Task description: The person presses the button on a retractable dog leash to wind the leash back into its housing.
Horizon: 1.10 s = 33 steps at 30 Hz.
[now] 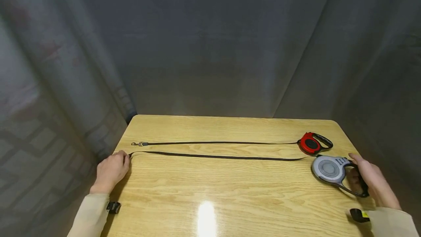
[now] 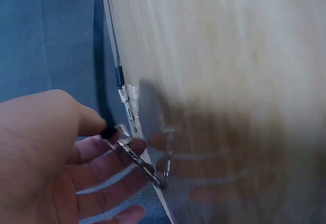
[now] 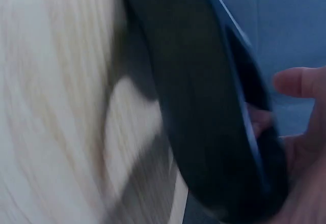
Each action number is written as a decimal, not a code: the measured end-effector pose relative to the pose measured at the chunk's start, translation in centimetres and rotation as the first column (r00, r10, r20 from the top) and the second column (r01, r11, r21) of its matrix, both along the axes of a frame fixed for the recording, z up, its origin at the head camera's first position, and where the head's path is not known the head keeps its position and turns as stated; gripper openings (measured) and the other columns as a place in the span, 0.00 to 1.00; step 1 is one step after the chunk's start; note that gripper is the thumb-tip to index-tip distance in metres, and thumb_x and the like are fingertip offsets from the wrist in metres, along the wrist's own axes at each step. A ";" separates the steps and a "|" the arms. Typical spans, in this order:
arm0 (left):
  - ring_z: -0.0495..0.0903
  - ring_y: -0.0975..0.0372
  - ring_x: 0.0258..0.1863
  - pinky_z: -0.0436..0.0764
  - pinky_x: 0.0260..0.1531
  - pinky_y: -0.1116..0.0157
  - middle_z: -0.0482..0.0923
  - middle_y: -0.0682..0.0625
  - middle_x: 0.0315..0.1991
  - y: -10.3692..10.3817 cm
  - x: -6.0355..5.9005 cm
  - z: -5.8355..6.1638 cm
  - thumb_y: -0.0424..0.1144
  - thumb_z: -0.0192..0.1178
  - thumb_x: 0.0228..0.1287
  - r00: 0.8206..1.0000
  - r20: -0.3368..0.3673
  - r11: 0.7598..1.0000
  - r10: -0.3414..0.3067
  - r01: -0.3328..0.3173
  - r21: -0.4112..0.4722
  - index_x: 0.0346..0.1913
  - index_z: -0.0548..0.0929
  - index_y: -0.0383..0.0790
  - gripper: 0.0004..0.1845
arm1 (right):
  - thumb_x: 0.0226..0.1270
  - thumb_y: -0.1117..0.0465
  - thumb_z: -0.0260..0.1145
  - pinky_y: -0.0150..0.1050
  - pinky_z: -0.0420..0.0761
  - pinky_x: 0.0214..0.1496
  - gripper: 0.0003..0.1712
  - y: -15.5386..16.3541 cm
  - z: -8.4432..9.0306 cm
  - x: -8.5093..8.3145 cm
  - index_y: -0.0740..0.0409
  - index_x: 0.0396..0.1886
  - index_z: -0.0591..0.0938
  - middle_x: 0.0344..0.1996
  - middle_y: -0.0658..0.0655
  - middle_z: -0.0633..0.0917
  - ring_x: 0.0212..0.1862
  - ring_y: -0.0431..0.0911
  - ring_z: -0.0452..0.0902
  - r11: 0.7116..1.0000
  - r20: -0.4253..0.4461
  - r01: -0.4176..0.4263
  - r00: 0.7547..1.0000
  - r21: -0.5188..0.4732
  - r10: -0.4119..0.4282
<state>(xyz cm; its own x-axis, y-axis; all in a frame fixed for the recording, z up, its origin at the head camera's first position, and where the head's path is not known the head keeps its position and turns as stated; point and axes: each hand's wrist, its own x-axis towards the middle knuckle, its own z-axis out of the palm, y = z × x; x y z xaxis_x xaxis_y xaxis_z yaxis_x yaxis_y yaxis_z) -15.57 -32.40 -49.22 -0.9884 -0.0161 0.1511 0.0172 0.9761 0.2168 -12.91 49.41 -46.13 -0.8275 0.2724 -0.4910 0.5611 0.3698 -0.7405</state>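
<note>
A grey retractable dog leash (image 1: 329,168) with a black loop handle is at the table's right side. My right hand (image 1: 376,182) holds that handle, fingers passing into the loop and thumb raised along the top edge. The leash's black strap (image 1: 213,156) stretches across to the left. At its far end, my left hand (image 1: 112,171) pinches the strap beside the metal snap hook (image 2: 140,163), which lies across the spread fingers in the left wrist view. The handle (image 3: 198,91) looms large and blurred in the right wrist view.
Behind the grey leash lies a red retractable leash (image 1: 306,146), its thin strap (image 1: 213,142) laid out to the left and ending in a snap hook (image 1: 140,144). Both are on the wooden table (image 1: 184,193). Grey curtains (image 1: 204,54) hang behind and beside it.
</note>
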 end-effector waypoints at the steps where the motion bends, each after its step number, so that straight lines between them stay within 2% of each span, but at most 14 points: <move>1: 0.82 0.44 0.22 0.78 0.21 0.45 0.84 0.35 0.29 0.0 0.0 0.1 0.37 0.52 0.80 1.000 0.009 1.000 0.009 -0.009 0.015 0.44 0.82 0.28 0.14 | 0.82 0.31 0.40 0.41 0.74 0.30 0.36 -0.2 0.1 0.0 0.47 0.20 0.70 0.19 0.45 0.71 0.23 0.41 0.69 0.999 -0.026 0.035 0.999 0.032 -0.034; 4: 0.81 0.43 0.20 0.76 0.19 0.46 0.82 0.32 0.27 0.1 0.1 0.3 0.38 0.48 0.83 0.999 0.026 0.999 0.020 -0.022 0.046 0.49 0.79 0.26 0.16 | 0.79 0.28 0.48 0.42 0.70 0.31 0.36 -0.9 0.3 0.3 0.47 0.18 0.72 0.19 0.46 0.72 0.25 0.42 0.69 0.982 -0.132 0.141 0.983 0.126 -0.124; 8: 0.82 0.39 0.22 0.77 0.21 0.42 0.83 0.30 0.30 0.3 0.1 0.4 0.38 0.46 0.85 1.000 0.020 0.997 0.017 -0.019 0.077 0.52 0.77 0.26 0.16 | 0.79 0.33 0.57 0.43 0.68 0.28 0.31 -1.7 0.4 0.7 0.48 0.21 0.79 0.17 0.45 0.73 0.23 0.44 0.69 0.970 -0.312 0.189 0.941 0.152 -0.134; 10: 0.83 0.37 0.25 0.78 0.24 0.41 0.84 0.28 0.33 0.5 0.1 0.4 0.38 0.45 0.85 1.000 0.019 0.995 0.015 -0.017 0.095 0.53 0.77 0.26 0.16 | 0.78 0.34 0.61 0.43 0.68 0.26 0.27 -2.1 0.5 0.8 0.46 0.24 0.83 0.16 0.45 0.74 0.22 0.44 0.70 0.968 -0.362 0.184 0.925 0.169 -0.112; 12: 0.84 0.36 0.28 0.78 0.28 0.39 0.85 0.27 0.36 0.6 0.2 0.4 0.38 0.45 0.85 1.000 0.022 0.993 0.013 -0.016 0.118 0.54 0.77 0.27 0.16 | 0.76 0.32 0.63 0.43 0.67 0.26 0.24 -2.4 0.7 1.0 0.42 0.27 0.85 0.16 0.45 0.75 0.22 0.45 0.70 0.967 -0.356 0.157 0.931 0.200 -0.078; 16: 0.85 0.38 0.30 0.79 0.32 0.39 0.85 0.28 0.37 0.8 0.2 0.4 0.38 0.44 0.85 1.000 0.021 0.988 0.013 -0.016 0.156 0.53 0.77 0.27 0.16 | 0.74 0.27 0.61 0.46 0.65 0.27 0.26 -2.8 1.2 1.1 0.40 0.33 0.86 0.16 0.46 0.76 0.22 0.47 0.71 0.963 -0.280 0.050 0.960 0.263 0.027; 18: 0.85 0.40 0.31 0.79 0.33 0.40 0.85 0.29 0.37 0.9 0.1 0.4 0.39 0.44 0.85 1.000 0.019 0.985 0.008 -0.011 0.174 0.52 0.77 0.27 0.16 | 0.75 0.28 0.59 0.46 0.66 0.28 0.25 -2.8 1.4 1.2 0.40 0.37 0.87 0.16 0.46 0.77 0.22 0.48 0.71 0.962 -0.269 -0.003 0.960 0.273 0.079; 21: 0.83 0.43 0.32 0.79 0.36 0.42 0.84 0.31 0.37 0.9 0.1 0.4 0.39 0.41 0.86 1.000 0.030 0.978 0.006 -0.012 0.208 0.52 0.76 0.27 0.17 | 0.80 0.32 0.58 0.44 0.68 0.28 0.19 -2.8 1.4 1.3 0.33 0.39 0.87 0.18 0.46 0.77 0.22 0.46 0.72 0.961 -0.290 -0.061 0.947 0.269 0.141; 24: 0.84 0.42 0.35 0.78 0.40 0.41 0.84 0.31 0.39 0.7 0.1 0.4 0.41 0.38 0.86 0.998 0.051 0.967 0.037 -0.049 0.251 0.52 0.75 0.28 0.19 | 0.84 0.38 0.56 0.44 0.68 0.28 0.13 -2.7 1.1 1.3 0.25 0.43 0.87 0.19 0.46 0.76 0.22 0.46 0.71 0.966 -0.331 -0.114 0.925 0.230 0.188; 28: 0.84 0.40 0.38 0.77 0.40 0.42 0.85 0.33 0.41 0.5 0.1 0.6 0.44 0.39 0.87 0.996 0.066 0.961 0.065 -0.080 0.263 0.51 0.79 0.28 0.23 | 0.87 0.45 0.55 0.46 0.65 0.28 0.14 -2.4 0.7 1.5 0.22 0.50 0.86 0.20 0.45 0.75 0.22 0.47 0.69 0.974 -0.382 -0.167 0.899 0.155 0.215; 33: 0.85 0.36 0.37 0.79 0.39 0.38 0.86 0.30 0.41 0.3 0.1 0.5 0.40 0.44 0.87 0.999 0.022 0.972 0.024 -0.028 0.235 0.52 0.83 0.26 0.21 | 0.88 0.49 0.52 0.46 0.62 0.27 0.17 -2.1 0.3 1.7 0.19 0.50 0.85 0.20 0.44 0.73 0.22 0.47 0.66 0.983 -0.423 -0.170 0.887 0.077 0.186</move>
<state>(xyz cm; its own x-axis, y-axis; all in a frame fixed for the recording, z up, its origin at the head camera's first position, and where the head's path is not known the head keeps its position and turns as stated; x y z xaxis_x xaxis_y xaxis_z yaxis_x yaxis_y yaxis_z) -15.46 -32.13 -48.75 -0.9898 -0.0746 0.1215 -0.0136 0.8977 0.4403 -11.23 47.33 -45.83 -0.9911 0.1116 -0.0724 0.1164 0.4649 -0.8777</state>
